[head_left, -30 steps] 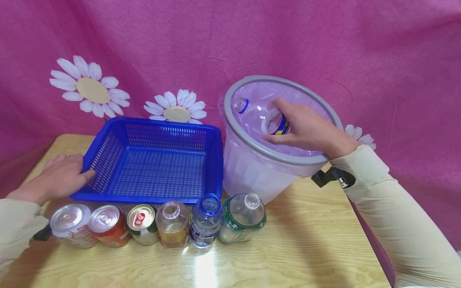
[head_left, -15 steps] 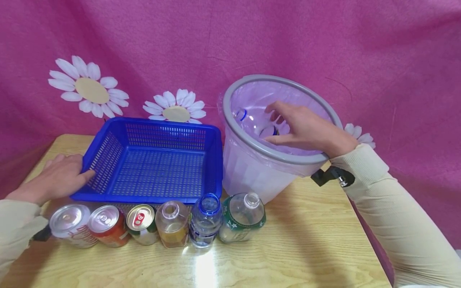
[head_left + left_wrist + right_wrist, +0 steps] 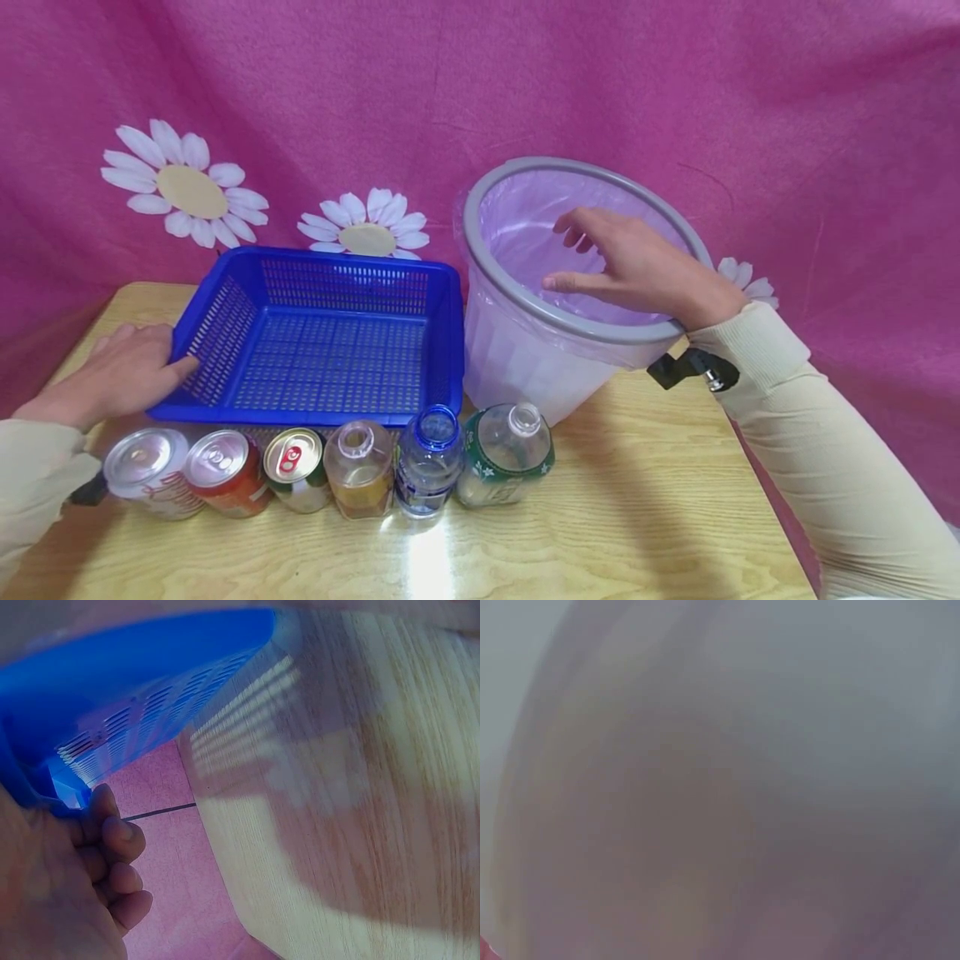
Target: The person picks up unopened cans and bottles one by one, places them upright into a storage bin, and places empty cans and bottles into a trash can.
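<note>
My left hand holds the left rim of a blue plastic basket, thumb over the edge. In the left wrist view its curled fingers show beside the outer side of the basket. My right hand is over the mouth of a waste bin lined with a thin bag. Its fingers are relaxed and apart, with nothing between them. The bin's floor is partly hidden by the hand and the near rim; no bottle shows inside. Only a blur fills the right wrist view.
Along the basket's front stand a white can, an orange can, a green can, an open bottle with amber liquid, a blue-necked bottle and a green-labelled bottle. A pink curtain hangs behind the wooden table.
My right hand has let go of a clear plastic bottle with a blue label, which dropped into the bin and out of sight. The left hand has stayed on the basket.
</note>
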The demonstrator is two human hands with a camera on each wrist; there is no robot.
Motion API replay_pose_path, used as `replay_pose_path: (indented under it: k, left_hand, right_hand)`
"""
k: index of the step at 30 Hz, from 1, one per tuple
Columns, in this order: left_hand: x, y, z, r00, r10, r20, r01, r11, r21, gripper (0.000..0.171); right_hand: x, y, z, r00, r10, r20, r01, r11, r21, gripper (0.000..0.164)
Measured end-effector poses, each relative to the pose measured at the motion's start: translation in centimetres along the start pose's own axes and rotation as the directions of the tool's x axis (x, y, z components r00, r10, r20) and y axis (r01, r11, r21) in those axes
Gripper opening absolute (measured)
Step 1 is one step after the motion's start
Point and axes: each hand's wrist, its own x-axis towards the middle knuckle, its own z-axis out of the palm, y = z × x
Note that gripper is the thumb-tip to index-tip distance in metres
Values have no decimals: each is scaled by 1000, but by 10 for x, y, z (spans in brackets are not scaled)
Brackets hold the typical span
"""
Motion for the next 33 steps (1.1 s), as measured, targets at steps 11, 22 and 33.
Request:
replay_pose_path:
  k: [11, 22, 33]
  left_hand:
    - [0, 2, 0, 1000, 8, -11, -8, 1000, -6, 39]
    - [-2, 5, -3, 1000, 1, 3, -1, 1000, -19, 40]
    - [-3, 2, -1, 1000, 4, -7, -4, 1000, -26, 42]
  right_hand:
    - [-2, 0, -1, 999, -15, -45, 14, 1000, -18, 53]
    - [-7, -1, -1, 989, -93, -119, 90, 995, -33, 46]
    - [-13, -5, -5, 983, -121, -138, 112, 991, -70, 46]
